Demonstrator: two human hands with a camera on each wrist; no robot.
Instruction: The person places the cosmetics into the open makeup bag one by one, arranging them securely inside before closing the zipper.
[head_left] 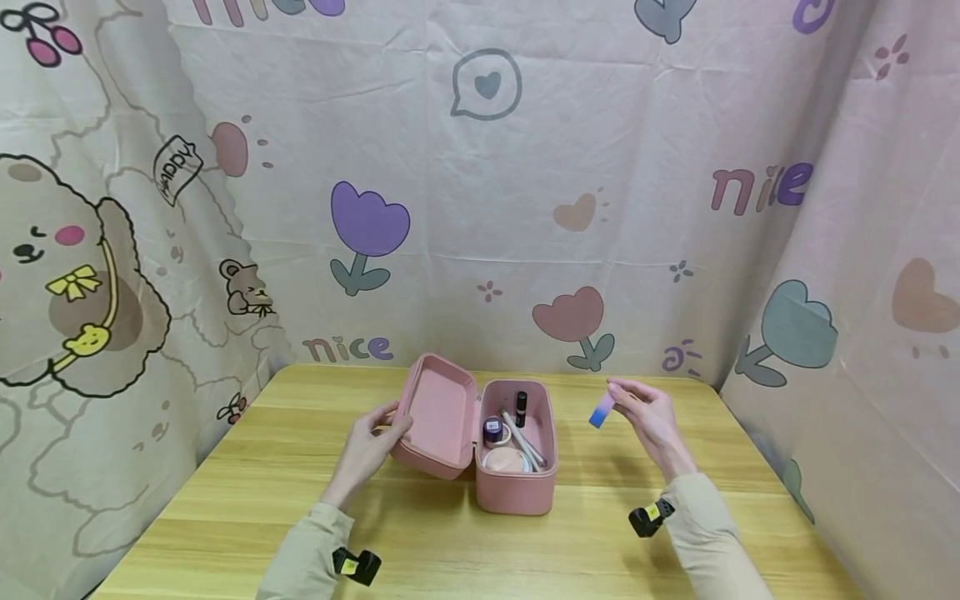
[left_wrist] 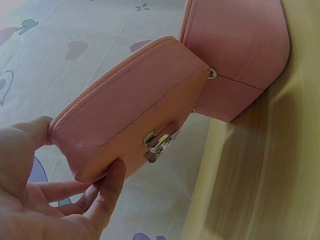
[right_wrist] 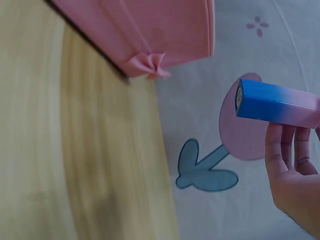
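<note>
A pink case (head_left: 516,493) stands on the table with its lid (head_left: 442,412) swung out to the left. My left hand (head_left: 369,448) grips the lid's outer edge; in the left wrist view the fingers of that hand (left_wrist: 65,200) lie under the lid (left_wrist: 120,105), beside a metal clasp (left_wrist: 161,142). To the right of the case, my right hand (head_left: 654,421) holds a small blue-and-pink box (head_left: 602,410) above the table. The right wrist view shows this box (right_wrist: 275,102) pinched in the right hand (right_wrist: 295,170), its blue end pointing away from the hand.
Inside the case are a black tube (head_left: 521,408), a dark round jar (head_left: 492,429), white sticks (head_left: 531,450) and a peach round item (head_left: 505,460). The wooden table (head_left: 600,550) ends at a printed cloth (head_left: 480,183) behind. A pink bow (right_wrist: 149,65) is on the case's side.
</note>
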